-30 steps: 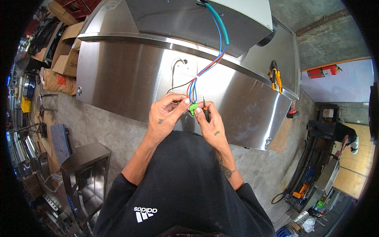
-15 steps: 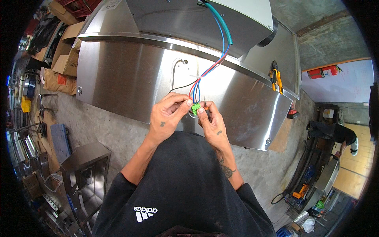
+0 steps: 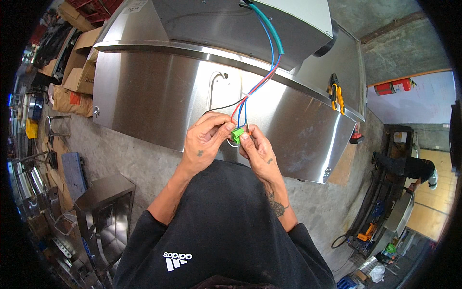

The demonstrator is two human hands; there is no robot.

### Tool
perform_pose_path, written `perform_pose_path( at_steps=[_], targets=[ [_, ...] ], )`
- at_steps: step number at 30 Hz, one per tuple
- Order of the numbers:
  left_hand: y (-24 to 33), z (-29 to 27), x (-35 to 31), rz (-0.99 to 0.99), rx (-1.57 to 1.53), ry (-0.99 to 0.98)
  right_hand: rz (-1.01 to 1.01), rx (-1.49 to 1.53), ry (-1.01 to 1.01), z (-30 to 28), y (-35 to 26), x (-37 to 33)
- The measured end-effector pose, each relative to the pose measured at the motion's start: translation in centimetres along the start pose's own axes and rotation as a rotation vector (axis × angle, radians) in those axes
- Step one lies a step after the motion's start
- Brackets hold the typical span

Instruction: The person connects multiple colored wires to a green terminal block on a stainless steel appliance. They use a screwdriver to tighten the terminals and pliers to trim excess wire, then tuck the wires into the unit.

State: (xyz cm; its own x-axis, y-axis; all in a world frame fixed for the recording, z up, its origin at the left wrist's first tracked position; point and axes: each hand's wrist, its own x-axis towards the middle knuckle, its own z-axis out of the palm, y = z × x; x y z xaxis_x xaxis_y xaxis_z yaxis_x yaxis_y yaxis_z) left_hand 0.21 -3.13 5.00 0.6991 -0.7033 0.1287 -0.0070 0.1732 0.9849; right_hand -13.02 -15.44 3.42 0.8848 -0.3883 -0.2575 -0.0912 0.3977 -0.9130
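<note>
Between my hands is a green terminal block connector (image 3: 237, 135), with blue wires (image 3: 244, 113) running into its upper side. My right hand (image 3: 258, 148) is closed on the connector, thumb against its face. A small orange piece and a thin dark shaft show by the right fingertips, perhaps a small screwdriver; most of it is hidden. My left hand (image 3: 204, 139) pinches the end of a red wire (image 3: 235, 113) close beside the connector. A black wire (image 3: 221, 107) curves off behind the left fingers. The wires come out of a teal sleeve (image 3: 275, 33) above.
A large stainless steel panel (image 3: 144, 91) lies before me, under a grey metal housing (image 3: 216, 29). Yellow-and-black pliers (image 3: 336, 94) rest on its right edge. Cardboard boxes (image 3: 83, 77) stand at the left, a steel frame (image 3: 103, 207) lower left. A person (image 3: 414, 167) bends over at the far right.
The green connector has tilted and moved slightly down between my fingers. The wires above it have shifted a little, and less of the dark shaft by the right fingertips shows.
</note>
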Motion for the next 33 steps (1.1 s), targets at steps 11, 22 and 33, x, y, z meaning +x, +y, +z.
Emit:
perform_pose_path(
  at_steps=[11, 22, 33],
  targets=[
    [0.6, 0.5, -0.2, 0.038, 0.252, 0.110, -0.179, -0.256, 0.165, 1.4, -0.4, -0.2],
    [0.5, 0.9, -0.7, -0.018, 0.192, 0.138, -0.287, -0.396, 0.220, 1.3, -0.1, 0.0],
    [0.2, 0.2, -0.7, -0.241, -0.050, 0.088, -0.231, -0.393, 0.215, 1.2, 0.0, -0.2]
  ],
)
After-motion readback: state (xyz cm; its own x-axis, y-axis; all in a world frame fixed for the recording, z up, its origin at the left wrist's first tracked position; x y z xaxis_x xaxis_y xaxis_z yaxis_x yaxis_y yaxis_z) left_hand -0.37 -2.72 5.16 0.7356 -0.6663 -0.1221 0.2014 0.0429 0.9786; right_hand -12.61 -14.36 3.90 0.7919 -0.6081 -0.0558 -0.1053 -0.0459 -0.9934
